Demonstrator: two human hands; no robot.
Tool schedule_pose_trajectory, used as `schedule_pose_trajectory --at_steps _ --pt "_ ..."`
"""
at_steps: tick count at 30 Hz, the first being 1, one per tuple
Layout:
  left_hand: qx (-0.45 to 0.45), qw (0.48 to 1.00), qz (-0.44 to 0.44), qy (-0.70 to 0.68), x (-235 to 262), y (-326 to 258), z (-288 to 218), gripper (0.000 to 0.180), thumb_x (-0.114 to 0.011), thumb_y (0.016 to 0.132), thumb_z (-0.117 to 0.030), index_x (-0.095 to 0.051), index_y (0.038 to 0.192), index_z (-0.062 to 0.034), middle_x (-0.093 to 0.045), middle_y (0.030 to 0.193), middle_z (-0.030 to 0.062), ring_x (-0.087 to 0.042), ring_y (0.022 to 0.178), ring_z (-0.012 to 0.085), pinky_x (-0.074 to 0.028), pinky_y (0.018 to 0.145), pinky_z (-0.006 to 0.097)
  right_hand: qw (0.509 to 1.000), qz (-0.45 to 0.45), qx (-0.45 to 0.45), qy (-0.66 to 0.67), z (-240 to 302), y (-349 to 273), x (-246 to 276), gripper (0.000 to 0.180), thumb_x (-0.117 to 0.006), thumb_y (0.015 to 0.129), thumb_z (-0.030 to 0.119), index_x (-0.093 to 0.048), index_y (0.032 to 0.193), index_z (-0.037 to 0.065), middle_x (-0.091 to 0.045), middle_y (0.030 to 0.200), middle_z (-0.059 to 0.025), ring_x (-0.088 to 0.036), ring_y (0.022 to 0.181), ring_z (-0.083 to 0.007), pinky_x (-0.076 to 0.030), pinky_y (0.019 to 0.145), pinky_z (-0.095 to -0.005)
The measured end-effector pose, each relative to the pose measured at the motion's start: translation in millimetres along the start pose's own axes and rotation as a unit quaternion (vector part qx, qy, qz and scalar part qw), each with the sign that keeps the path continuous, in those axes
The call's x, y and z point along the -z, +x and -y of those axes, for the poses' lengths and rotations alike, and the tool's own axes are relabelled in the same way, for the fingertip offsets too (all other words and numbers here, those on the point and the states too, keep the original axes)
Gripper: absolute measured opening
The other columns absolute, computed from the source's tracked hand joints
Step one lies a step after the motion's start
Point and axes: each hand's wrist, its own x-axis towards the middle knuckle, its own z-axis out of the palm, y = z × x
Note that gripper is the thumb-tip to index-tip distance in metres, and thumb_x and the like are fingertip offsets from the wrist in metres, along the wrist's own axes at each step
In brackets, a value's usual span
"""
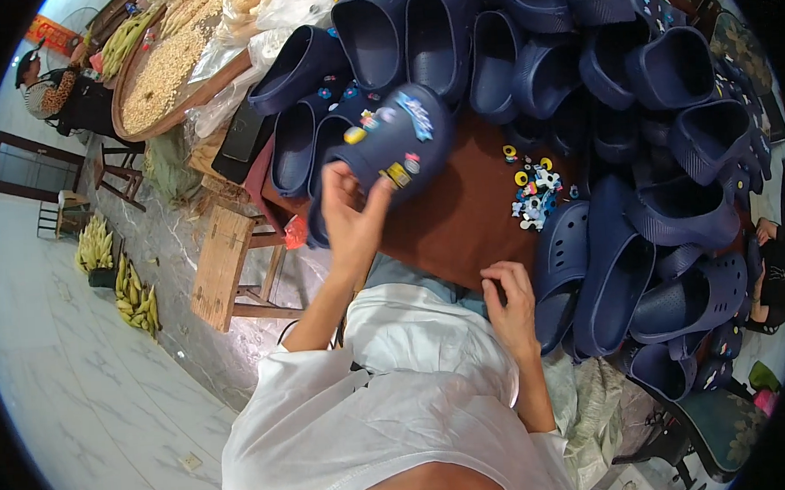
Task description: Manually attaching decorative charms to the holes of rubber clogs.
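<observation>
**Navy clog (418, 146) gripped in left hand (355, 213)**

Raised over left part of brown counter (453, 220). Bare room to its right, down to near edge. Nothing visible in loosely curled right hand (511, 305), at that edge. Left, far and right edges crowded with other clogs (609, 225), too overlapped to count. One raised clog, one loose pile of charms (536, 193).

Blue clog charm (416, 118) with pale script, red wall banner (49, 33), neither legible
</observation>
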Motion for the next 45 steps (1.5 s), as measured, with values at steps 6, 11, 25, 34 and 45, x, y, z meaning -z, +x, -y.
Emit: schedule_pose_trajectory --at_steps 6,11,25,34,45 --pt "0.122 0.990 0.021 -0.064 -42.9 -89.3 36.4 0.038 -0.065 0.090 0.002 -0.040 0.118 -0.0031 -0.061 0.111 0.0101 -0.059 0.098 0.0121 -0.047 0.084 0.024 0.998 -0.055 0.000 0.006 2.8 23.9 7.5 0.011 -0.063 0.090 0.006 -0.064 0.100 0.002 -0.061 0.104 -0.0136 -0.061 0.099 -0.0319 -0.048 0.087 -0.0391" --pt "0.174 0.973 0.089 -0.121 -61.5 -128.4 54.4 0.043 -0.060 0.091 0.006 -0.036 0.125 -0.0027 -0.054 0.116 0.0096 -0.055 0.103 0.0126 -0.045 0.091 0.026 0.990 -0.108 -0.064 0.065 -6.7 35.7 5.4 0.013 -0.062 0.092 0.005 -0.064 0.104 0.001 -0.062 0.103 -0.0128 -0.064 0.096 -0.0266 -0.051 0.084 -0.0342" --pt "0.107 0.906 0.338 0.232 -38.6 -45.3 -5.0 0.020 -0.072 0.088 -0.014 -0.062 0.100 -0.0021 -0.068 0.086 0.0066 -0.063 0.077 0.0104 -0.049 0.063 0.024 0.975 -0.166 -0.144 -0.043 -31.3 78.7 -6.1 0.043 -0.074 0.086 0.027 -0.058 0.118 0.004 -0.056 0.110 -0.0169 -0.057 0.101 -0.0329 -0.046 0.089 -0.0420" --pt "-0.021 0.860 0.366 0.356 -82.4 1.2 42.1 0.063 -0.079 0.076 -0.046 -0.058 0.119 -0.0056 -0.060 0.101 0.0175 -0.066 0.086 0.0337 -0.053 0.076 0.045 0.979 -0.108 -0.092 -0.144 -40.8 88.3 -1.9 0.051 -0.068 0.090 0.038 -0.059 0.128 0.005 -0.056 0.114 -0.0181 -0.055 0.105 -0.0367 -0.045 0.092 -0.0453" --pt "-0.044 0.813 0.392 0.428 -88.4 10.4 59.5 0.045 -0.065 0.091 -0.039 -0.057 0.114 -0.0014 -0.062 0.105 0.0225 -0.065 0.091 0.0417 -0.052 0.078 0.049 0.970 -0.085 -0.013 -0.226 -44.3 101.2 -4.5 0.044 -0.065 0.093 0.033 -0.060 0.122 0.000 -0.058 0.114 -0.0210 -0.057 0.103 -0.0376 -0.049 0.087 -0.0455"
